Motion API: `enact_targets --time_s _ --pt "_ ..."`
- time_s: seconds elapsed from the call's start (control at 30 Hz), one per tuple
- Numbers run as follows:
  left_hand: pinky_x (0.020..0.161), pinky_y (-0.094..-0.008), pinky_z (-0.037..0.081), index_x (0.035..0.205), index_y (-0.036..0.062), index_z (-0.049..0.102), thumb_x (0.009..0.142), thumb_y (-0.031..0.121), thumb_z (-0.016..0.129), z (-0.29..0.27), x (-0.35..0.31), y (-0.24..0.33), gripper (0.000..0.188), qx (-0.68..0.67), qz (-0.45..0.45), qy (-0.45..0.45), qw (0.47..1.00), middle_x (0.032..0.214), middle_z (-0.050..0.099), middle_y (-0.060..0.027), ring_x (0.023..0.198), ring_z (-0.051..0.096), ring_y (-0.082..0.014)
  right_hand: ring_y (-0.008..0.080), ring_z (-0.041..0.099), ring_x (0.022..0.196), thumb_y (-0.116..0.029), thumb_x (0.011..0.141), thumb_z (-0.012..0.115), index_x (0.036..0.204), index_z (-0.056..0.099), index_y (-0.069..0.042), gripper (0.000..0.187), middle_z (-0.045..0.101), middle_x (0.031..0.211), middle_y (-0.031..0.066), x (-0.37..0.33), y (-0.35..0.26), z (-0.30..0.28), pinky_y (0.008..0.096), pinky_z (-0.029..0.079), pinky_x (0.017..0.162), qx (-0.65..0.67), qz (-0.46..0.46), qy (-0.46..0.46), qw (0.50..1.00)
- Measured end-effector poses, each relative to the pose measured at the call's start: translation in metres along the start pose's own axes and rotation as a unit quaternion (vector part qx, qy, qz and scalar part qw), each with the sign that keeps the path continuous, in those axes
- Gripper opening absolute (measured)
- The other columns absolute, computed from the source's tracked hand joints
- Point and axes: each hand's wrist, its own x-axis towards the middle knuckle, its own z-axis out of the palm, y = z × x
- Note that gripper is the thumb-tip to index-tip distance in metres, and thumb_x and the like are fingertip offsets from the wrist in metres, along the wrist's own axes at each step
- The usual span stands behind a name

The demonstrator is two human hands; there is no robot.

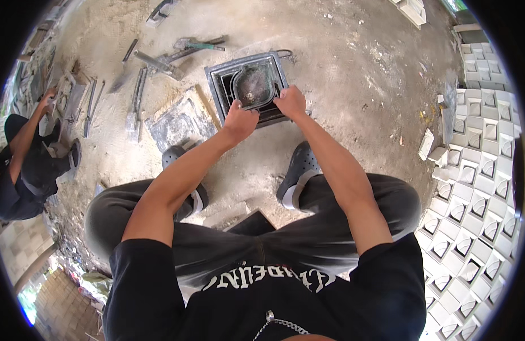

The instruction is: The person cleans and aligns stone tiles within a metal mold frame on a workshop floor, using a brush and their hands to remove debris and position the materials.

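A square dark grey metal mould frame (245, 59) lies on the dusty floor in front of my feet. Inside it is a rounded dark metal insert (254, 84) with a raised rim and a rough, dirty middle. My left hand (241, 121) is closed at the insert's near left edge. Closed at its near right side, by the frame's right wall, is my right hand (291, 103). The fingertips of both hands are partly hidden. Dark gaps show between the insert and the frame. A square, powder-covered plate (182, 122) lies left of the frame.
A long-handled tool (135, 113), a metal pipe (153, 61) and a green-handled tool (203, 46) lie to the left. Stacked pale hollow blocks (473, 199) line the right side, with broken pieces (426, 144) beside them. Another person (32, 165) crouches at far left.
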Motion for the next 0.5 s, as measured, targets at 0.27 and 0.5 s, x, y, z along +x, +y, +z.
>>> enact_targets --time_s 0.27,0.5 --pt "0.082 -0.0390 0.041 0.078 0.0095 0.064 0.091 0.022 0.052 -0.004 -0.013 0.010 0.022 -0.027 -0.061 0.066 0.996 0.066 0.066 -0.0068 0.062 0.064 -0.0231 0.0357 0.061 0.087 -0.024 0.069 0.069 0.067 0.065 -0.004 0.020 0.060 0.093 0.0169 -0.005 0.000 -0.007 0.0457 0.050 0.075 -0.014 -0.030 -0.030 0.999" --pt "0.077 -0.0381 0.045 0.084 0.0132 0.064 0.084 0.017 0.060 -0.001 -0.058 -0.003 0.006 -0.133 -0.191 0.270 0.934 0.083 0.066 -0.0025 0.081 0.063 -0.0243 0.0297 0.060 0.091 -0.021 0.074 0.068 0.075 0.064 -0.005 0.017 0.057 0.104 0.0122 -0.027 -0.021 -0.029 0.0427 0.049 0.076 -0.117 -0.123 0.055 0.984"
